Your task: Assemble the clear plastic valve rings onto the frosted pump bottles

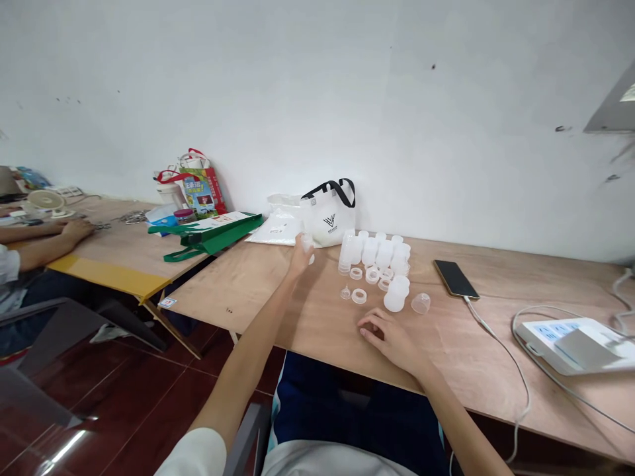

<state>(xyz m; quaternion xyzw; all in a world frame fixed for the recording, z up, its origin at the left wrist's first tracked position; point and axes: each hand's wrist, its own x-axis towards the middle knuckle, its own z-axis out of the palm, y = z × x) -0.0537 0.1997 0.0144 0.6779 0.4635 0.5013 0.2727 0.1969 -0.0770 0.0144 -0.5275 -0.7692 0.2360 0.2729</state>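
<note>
My left hand (297, 259) is closed around a translucent white plastic baby bottle (307, 241) by the bags; the fingers hide part of it. Palm down at the table's front, my right hand (391, 338) lies open with loosely bent fingers and nothing in them. Between the hands, several frosted bottles (384, 253) stand in a cluster. A stack of clear caps (344, 256) rises at the cluster's left side. In front lie several ring collars (358, 295) and a clear teat (345, 291). Nearest my right hand are another bottle (395, 295) and a clear cap (421, 303).
Behind stand a white tote bag (327, 215) and a white plastic packet (280, 221). A charging phone (455, 279) and a white power strip (578, 344) with cables lie right. Leftward are a green bag (218, 235) and a co-worker's arm (44, 248) on a neighbouring table (114, 248).
</note>
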